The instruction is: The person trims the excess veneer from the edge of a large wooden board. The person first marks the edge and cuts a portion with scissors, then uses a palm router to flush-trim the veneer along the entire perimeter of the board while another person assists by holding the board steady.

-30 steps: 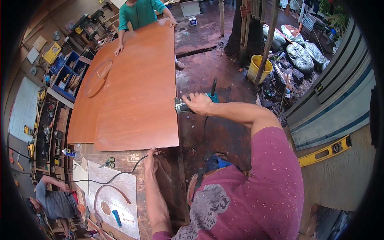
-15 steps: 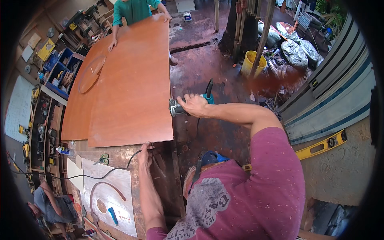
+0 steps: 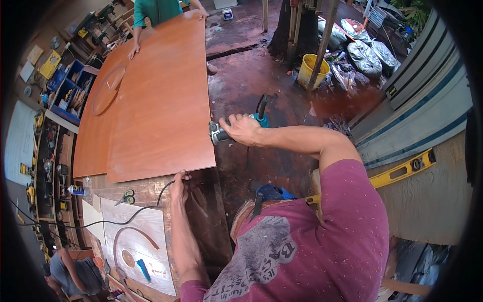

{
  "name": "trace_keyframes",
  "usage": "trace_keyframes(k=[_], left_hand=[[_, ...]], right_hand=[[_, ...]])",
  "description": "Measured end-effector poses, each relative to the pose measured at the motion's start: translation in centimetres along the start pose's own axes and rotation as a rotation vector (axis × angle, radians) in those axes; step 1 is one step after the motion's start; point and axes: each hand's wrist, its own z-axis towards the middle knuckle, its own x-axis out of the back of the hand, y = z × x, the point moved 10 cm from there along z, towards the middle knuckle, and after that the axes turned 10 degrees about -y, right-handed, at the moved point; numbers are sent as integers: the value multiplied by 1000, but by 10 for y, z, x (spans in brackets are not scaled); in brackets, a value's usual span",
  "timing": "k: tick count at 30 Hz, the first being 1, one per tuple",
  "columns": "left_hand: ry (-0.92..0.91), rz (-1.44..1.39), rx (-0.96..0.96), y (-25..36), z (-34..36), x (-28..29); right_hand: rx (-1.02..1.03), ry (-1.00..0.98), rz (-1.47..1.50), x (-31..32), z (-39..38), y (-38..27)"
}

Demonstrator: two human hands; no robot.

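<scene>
Seen from above, a large reddish-brown panel spreads over the worktop, lapping a second sheet of similar colour on its left. Of the person's hands, the right hand is wrapped firmly around a teal and grey power tool, whose metal head is at the panel's right edge. The left hand is at the panel's near edge, fingers curled, with a black cable running up beside it; whether it pinches cable or panel cannot be told. At the far end, a co-worker in a green top reaches both arms to the panel. Nearer, green-handled scissors and a pale board rest on the worktop. To the right is a yellow spirit level, and farther off a yellow bucket stands on the floor
</scene>
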Motion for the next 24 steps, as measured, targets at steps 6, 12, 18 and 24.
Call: trace_keyframes(k=[6,12,18,24], left_hand=[[-19,42,15,-8,16,14],[-42,55,9,-9,18,7],[-58,-21,-2,-13,23,17],[6,21,-6,-7,17,7]], right_hand=[[8,-7,32,0,-13,-15],[-9,36,13,-3,-29,-28],[8,-46,8,3,-44,-48],[2,-17,40,-2,-55,-56]])
